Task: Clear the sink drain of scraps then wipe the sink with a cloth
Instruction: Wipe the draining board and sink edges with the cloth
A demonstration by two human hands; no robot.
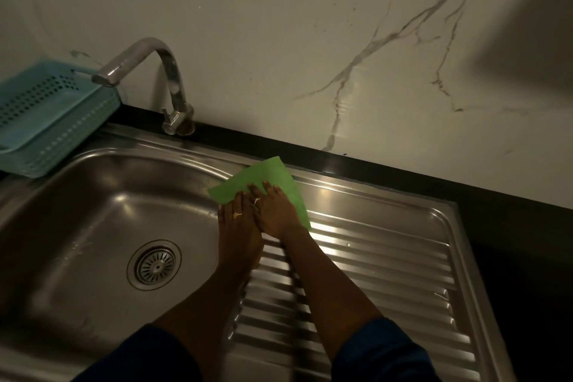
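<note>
cloth: the green cloth lies spread on the ridge between the sink basin and the ribbed drainboard, one corner reaching over the basin's edge.
left hand: the left hand lies palm down, its fingers straight and together on the cloth's near edge, curled round nothing.
right hand: the right hand touches the left, its fingers stretched flat on the cloth, pressing rather than gripping.
drain: the drain strainer looks free of scraps (the light is dim, so small bits could hide in the slots).
stage: wiping seems under way at the rim, and the basin itself probably needs doing too.
risk, slipping: flat palms only pin the cloth, so on wet steel it could bunch or slide out under a push and skip patches.
risk, ribs: the cloth may ride over the drainboard grooves and leave water in them.
risk, drain: anything swept off the ridge could drop toward the strainer and lodge there.
risk, tap: a wide stroke toward the back could knock the tap.
</note>
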